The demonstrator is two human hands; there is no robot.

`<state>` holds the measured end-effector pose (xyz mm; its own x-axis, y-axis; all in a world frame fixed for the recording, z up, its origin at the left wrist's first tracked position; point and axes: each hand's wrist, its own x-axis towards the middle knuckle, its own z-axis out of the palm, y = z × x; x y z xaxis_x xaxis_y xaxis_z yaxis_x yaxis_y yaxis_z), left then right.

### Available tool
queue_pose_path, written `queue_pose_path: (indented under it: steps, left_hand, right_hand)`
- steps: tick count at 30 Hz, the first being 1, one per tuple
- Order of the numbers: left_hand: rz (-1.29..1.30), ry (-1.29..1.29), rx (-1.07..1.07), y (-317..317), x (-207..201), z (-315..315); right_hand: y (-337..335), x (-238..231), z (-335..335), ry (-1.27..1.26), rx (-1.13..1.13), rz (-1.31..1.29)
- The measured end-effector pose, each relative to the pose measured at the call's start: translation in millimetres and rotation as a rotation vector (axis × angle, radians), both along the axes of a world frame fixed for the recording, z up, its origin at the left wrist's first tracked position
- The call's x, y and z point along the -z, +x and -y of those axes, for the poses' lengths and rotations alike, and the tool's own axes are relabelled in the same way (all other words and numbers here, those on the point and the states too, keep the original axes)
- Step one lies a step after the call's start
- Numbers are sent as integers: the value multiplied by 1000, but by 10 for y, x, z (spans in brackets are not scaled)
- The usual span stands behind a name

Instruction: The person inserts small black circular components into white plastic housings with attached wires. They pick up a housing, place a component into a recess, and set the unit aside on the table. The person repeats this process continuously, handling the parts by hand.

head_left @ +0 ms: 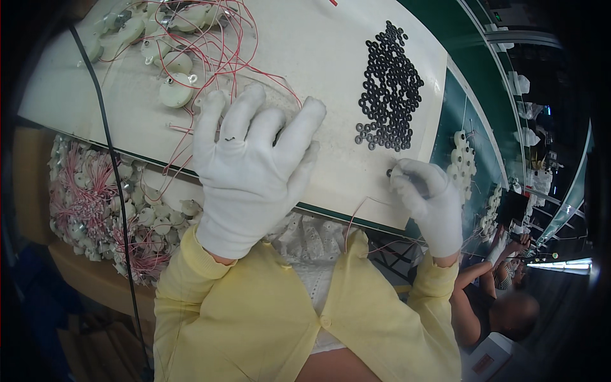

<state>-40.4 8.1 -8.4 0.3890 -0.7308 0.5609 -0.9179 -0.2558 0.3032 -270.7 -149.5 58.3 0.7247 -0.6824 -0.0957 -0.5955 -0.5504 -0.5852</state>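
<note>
My left hand (pixel 254 156), in a white glove, rests with fingers spread over the white tabletop (pixel 324 178), its fingertips at the edge of a tangle of red wires (pixel 223 48). Round off-white plastic discs (pixel 176 92) with small metal fittings lie just beyond it. My right hand (pixel 429 194), gloved too, is curled in a pinch near the table's right front corner. At its fingertips shows a small black ring (pixel 389 172). A spread pile of similar black rings (pixel 391 89) lies on the table beyond it. What may be under my left palm is hidden.
A cardboard box (pixel 63 254) full of wired discs stands below the table's left front edge. A black cable (pixel 105 114) hangs across the left side. Past the right edge, more off-white discs (pixel 461 159) lie on a green surface. Another person (pixel 490 305) sits at the right.
</note>
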Motion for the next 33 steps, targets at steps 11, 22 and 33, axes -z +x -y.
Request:
queue_pose_path:
  steps: [11, 22, 33]
  left_hand:
    - [4, 12, 9, 7, -18, 0]
    - [30, -23, 38, 27, 2, 2]
    - [23, -5, 31, 21, -9, -4]
  right_hand:
    - [-104, -63, -1, 84, -23, 40]
    - [158, -116, 94, -322, -332, -47]
    - [104, -258, 10, -479, -308, -285]
